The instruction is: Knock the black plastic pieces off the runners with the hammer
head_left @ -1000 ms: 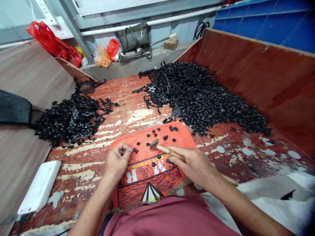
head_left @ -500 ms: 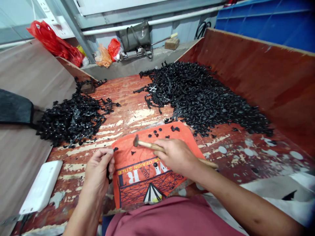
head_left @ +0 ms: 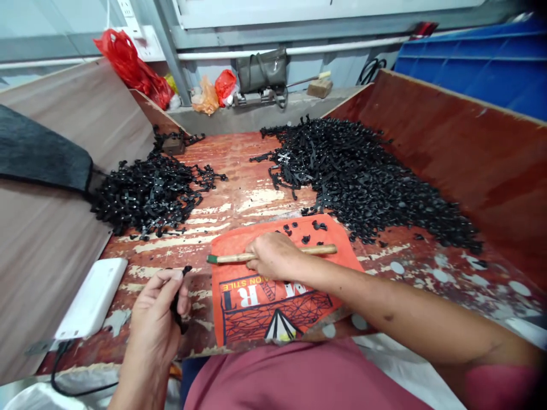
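My left hand [head_left: 158,302] is closed on a black strip-shaped part [head_left: 176,307], with a dark knob showing above the fingertips. It is held over the worn board left of an orange printed cloth [head_left: 239,285]. My right hand [head_left: 273,256] is closed around the wooden handle of a hammer [head_left: 320,249], which lies level across the cloth and ends in a dark green tip at the left. That hand's fingertips point down at the cloth; whether they pinch anything is hidden. Several small black round pieces [head_left: 306,239] are scattered on the cloth's upper part.
A large heap of black parts [head_left: 354,171] spreads at the back right, and a smaller pile of black strips [head_left: 149,196] sits at the left. A white power bank [head_left: 92,299] lies at the near left. Wooden side boards [head_left: 461,131] wall the bench.
My right hand moved left over the cloth, and the hammer swung from slanted to nearly level. My left hand still holds the black part. The view has shifted slightly.
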A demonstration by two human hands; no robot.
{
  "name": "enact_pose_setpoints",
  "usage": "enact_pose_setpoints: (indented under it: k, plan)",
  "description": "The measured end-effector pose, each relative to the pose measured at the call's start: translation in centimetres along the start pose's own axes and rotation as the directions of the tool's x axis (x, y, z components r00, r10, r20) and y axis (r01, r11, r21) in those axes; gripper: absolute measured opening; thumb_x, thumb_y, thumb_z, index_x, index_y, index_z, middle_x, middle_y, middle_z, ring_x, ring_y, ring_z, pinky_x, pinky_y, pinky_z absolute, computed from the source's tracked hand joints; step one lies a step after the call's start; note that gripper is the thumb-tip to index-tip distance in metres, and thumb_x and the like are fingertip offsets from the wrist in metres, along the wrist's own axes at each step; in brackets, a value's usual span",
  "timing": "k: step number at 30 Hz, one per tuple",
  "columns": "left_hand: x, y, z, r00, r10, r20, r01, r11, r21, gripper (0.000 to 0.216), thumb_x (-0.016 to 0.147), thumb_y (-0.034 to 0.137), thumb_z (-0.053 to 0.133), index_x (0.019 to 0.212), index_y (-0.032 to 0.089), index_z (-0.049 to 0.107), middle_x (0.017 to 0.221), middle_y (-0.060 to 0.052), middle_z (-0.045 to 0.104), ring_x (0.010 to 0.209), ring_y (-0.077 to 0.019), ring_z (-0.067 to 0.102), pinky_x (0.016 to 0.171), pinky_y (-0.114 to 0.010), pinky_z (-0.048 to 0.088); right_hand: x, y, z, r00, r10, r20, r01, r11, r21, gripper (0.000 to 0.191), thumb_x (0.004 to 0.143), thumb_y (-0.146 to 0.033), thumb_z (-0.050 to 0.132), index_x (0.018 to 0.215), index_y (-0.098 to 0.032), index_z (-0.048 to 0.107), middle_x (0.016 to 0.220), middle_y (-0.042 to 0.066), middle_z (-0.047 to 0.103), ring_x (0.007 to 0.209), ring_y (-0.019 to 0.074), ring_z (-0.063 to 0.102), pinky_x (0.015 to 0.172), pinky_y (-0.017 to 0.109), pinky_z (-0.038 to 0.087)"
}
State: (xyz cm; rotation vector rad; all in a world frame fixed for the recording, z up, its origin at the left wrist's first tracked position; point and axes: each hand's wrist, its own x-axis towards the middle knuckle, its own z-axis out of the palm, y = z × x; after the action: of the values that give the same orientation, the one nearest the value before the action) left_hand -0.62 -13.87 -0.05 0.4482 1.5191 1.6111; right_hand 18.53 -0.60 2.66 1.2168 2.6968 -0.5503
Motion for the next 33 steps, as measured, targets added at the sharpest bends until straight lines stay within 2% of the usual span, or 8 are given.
enact_pose_setpoints:
  k: [5,8,11,13,18,22,26,33]
  plan:
    - [-0.4,-0.5,0.6,0.996,-0.047,0.070,0.039,0.992,0.116,0.028,0.071,0.035,0.078,0.082,0.019,0.058,0.051,0.008,0.054,0.036,-0.0041,0.038,0.036,-0.014,0.031,1.2,0.2,-0.3,0.999,0.016,-0.041,-0.015,0.999,0.036,0.016,0.083,-0.033,0.064,0.087,-0.025,0.077,0.085,0.005,0.075,0.078,0.0217,0.067,0.060,0.028,0.040]
    - [-0.4,-0.9,2.0,0.983,-0.082,0.167,0.037,0.966,0.255,0.029,0.074,0.039,0.075,0.079,0.018,0.056,0.050,0.008,0.053,0.034,-0.0029,0.038,0.035,-0.013,0.026,0.6,0.8,-0.6,0.995,0.007,-0.104,0.000,0.998,0.070,0.016,0.087,-0.031,0.062,0.096,-0.027,0.074,0.089,0.003,0.075,0.081,0.0205,0.066,0.061,0.028,0.039]
    - [0.1,-1.3,3.9,0.962,-0.098,0.254,0.000,0.933,0.361,0.030,0.076,0.042,0.071,0.076,0.017,0.054,0.049,0.008,0.052,0.033,-0.0031,0.039,0.035,-0.013,0.026,-1.6,2.4,-1.0,0.982,0.024,-0.187,0.000,0.992,0.130,0.019,0.092,-0.030,0.057,0.104,-0.027,0.072,0.091,0.002,0.074,0.079,0.0177,0.065,0.063,0.026,0.038]
    - [0.6,-1.7,5.1,0.950,-0.103,0.295,-0.024,0.917,0.398,0.031,0.075,0.043,0.070,0.075,0.017,0.053,0.048,0.008,0.051,0.032,-0.0036,0.039,0.034,-0.014,0.027,-3.5,3.7,-1.1,0.970,0.042,-0.239,0.009,0.978,0.210,0.020,0.095,-0.032,0.055,0.105,-0.028,0.072,0.085,0.000,0.073,0.073,0.0158,0.063,0.060,0.025,0.037]
    - [1.5,-2.7,6.9,0.923,-0.134,0.359,-0.034,0.905,0.425,0.030,0.073,0.044,0.068,0.074,0.018,0.053,0.047,0.008,0.051,0.030,-0.0049,0.039,0.032,-0.015,0.027,-7.7,6.2,0.4,0.964,0.082,-0.254,-0.005,0.957,0.289,0.038,0.098,-0.031,0.051,0.134,-0.040,0.059,0.091,-0.003,0.076,0.073,0.0155,0.066,0.060,0.024,0.041]
    - [2.0,-3.3,7.2,0.914,-0.140,0.380,-0.072,0.867,0.494,0.029,0.075,0.044,0.065,0.072,0.020,0.052,0.044,0.009,0.047,0.029,-0.0063,0.039,0.032,-0.017,0.028,-9.1,7.0,1.8,0.956,0.099,-0.276,-0.006,0.948,0.319,0.041,0.098,-0.032,0.052,0.137,-0.043,0.055,0.116,-0.004,0.074,0.090,0.0181,0.071,0.071,0.028,0.050]
    - [2.3,-3.5,6.9,0.908,-0.131,0.397,-0.131,0.813,0.568,0.027,0.079,0.044,0.061,0.072,0.021,0.050,0.039,0.010,0.042,0.030,-0.0076,0.038,0.034,-0.017,0.027,-9.3,6.9,2.0,0.956,0.118,-0.267,-0.028,0.947,0.320,0.041,0.097,-0.030,0.052,0.136,-0.043,0.055,0.121,-0.004,0.071,0.094,0.0188,0.071,0.076,0.031,0.055]
    - [2.7,-3.8,6.8,0.905,-0.079,0.418,-0.229,0.737,0.636,0.024,0.081,0.042,0.060,0.071,0.021,0.052,0.043,0.009,0.043,0.034,-0.0092,0.040,0.038,-0.020,0.026,-9.3,5.9,1.7,0.961,0.040,-0.272,0.055,0.941,0.335,0.042,0.099,-0.026,0.049,0.137,-0.042,0.055,0.129,-0.003,0.067,0.108,0.0186,0.067,0.088,0.033,0.054]
